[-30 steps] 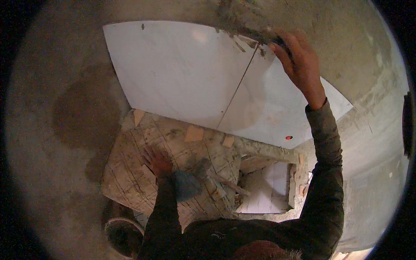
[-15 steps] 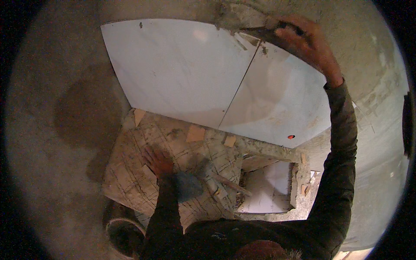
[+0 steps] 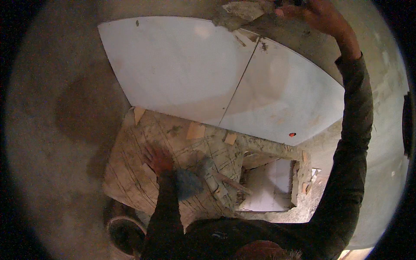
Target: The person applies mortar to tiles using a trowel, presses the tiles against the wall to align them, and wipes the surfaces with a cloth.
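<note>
Partly cut off at the upper edge, a dark-handled tool (image 3: 296,2) sits in the curled fingers of the right hand (image 3: 323,17), above two large white tiles (image 3: 169,69) with a grey mortar smear (image 3: 225,22) along their top. Below the tiles, the left hand (image 3: 158,160) lies palm down, fingers spread and gripping nothing visible, on a scored, dusty worktop (image 3: 123,167); near it are a blue-grey item (image 3: 189,184), a stick (image 3: 232,183) and, farther right, a squarish opening (image 3: 271,186)
</note>
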Demonstrator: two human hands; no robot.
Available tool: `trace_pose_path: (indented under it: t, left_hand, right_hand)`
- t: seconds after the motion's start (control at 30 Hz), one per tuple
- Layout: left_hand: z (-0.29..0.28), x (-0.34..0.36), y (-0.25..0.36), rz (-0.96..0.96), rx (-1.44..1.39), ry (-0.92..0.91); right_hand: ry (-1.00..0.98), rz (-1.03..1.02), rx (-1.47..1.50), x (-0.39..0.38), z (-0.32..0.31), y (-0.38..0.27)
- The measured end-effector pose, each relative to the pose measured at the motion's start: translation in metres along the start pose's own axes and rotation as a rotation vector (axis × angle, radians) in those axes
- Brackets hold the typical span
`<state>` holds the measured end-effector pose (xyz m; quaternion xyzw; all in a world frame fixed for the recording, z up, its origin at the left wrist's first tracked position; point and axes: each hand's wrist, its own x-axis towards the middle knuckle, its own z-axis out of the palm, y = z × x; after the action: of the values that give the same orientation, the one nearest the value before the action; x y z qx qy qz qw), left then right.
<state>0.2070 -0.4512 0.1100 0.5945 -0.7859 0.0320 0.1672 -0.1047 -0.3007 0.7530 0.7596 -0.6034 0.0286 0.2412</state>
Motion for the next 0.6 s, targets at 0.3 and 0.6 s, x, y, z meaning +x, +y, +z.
trace_pose_path:
  t: [0.3,0.6]
  left_hand:
    - [0.01,-0.008,-0.015,-0.008,0.032,0.061]
    - [-0.006,-0.003,0.001,-0.006,-0.002,0.022]
  right_hand:
    - [0.067,-0.024,-0.061,0.006,0.005,-0.008]
    - [0.348,0.142,-0.533,-0.095,0.061,-0.02]
